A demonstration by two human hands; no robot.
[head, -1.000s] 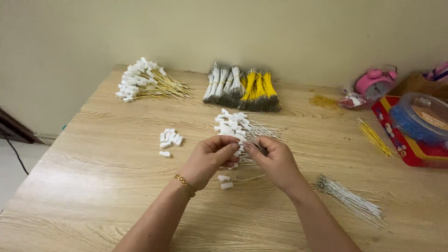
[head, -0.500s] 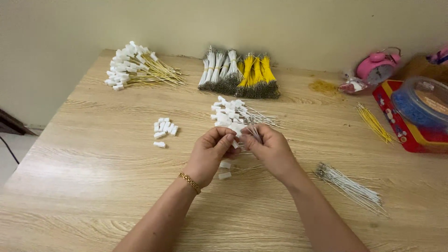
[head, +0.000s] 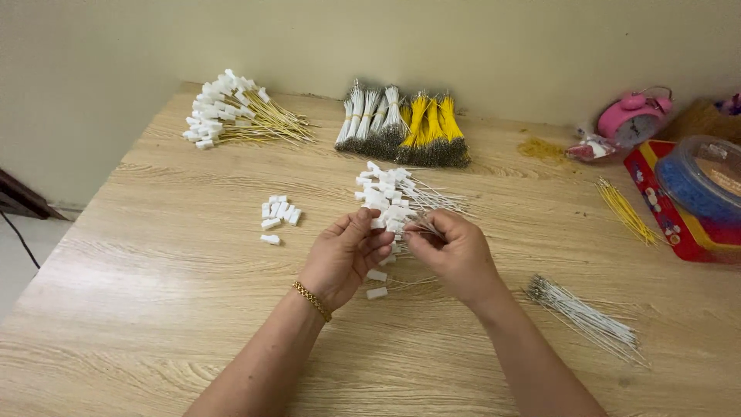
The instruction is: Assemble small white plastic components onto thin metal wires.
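My left hand (head: 346,255) pinches a small white plastic connector (head: 378,223) between thumb and fingers. My right hand (head: 455,251) grips a thin white wire (head: 421,224) whose end meets that connector. Both hands hover over the middle of a wooden table (head: 154,278). Just behind them lies a pile of white wires with connectors fitted (head: 394,194). Two loose white connectors (head: 377,284) lie under my hands. A small heap of loose connectors (head: 279,212) sits to the left.
A bundle of yellow wires with white connectors (head: 231,116) lies at the far left. Tied bundles of white and yellow wires (head: 401,127) lie at the back. Bare white wires (head: 587,316) lie right, yellow wires (head: 627,210) beyond. A pink alarm clock (head: 633,120) and red box with a blue-lidded tub (head: 695,193) stand at right.
The view has shifted a little, so everything sits lower and further right in frame. My hands stay together over the table, fingers working the connector and wire.
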